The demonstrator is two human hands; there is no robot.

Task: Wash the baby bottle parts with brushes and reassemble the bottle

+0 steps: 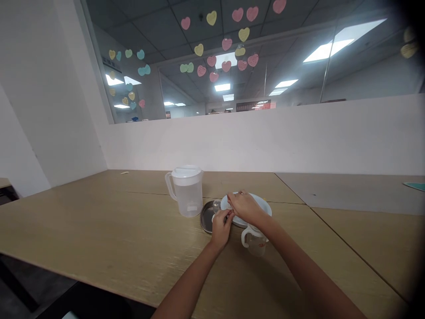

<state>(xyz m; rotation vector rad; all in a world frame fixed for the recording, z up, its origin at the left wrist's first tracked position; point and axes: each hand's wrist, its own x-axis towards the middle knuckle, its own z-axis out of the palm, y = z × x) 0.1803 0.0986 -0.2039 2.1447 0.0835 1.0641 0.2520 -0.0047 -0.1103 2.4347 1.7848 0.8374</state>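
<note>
My left hand (220, 229) and my right hand (246, 208) meet with fingertips pinched together over the dishes. Whatever they hold between them is hidden or too small to make out. Below and beyond my right hand lies a pale blue oval plate (264, 206). A dark round metal tray (206, 216) is partly covered by my left hand. Just past the left fingers shows a small clear rounded object (217, 205), its kind unclear. Under my right wrist stands a clear cup with a white handle (256, 244) and reddish markings.
A translucent lidded pitcher (188, 192) stands left of the tray, its handle facing left. The wooden table (99, 221) has seams running across it. Behind is a white wall (232, 144) below a window with heart-shaped notes. A teal object (415, 186) lies far right.
</note>
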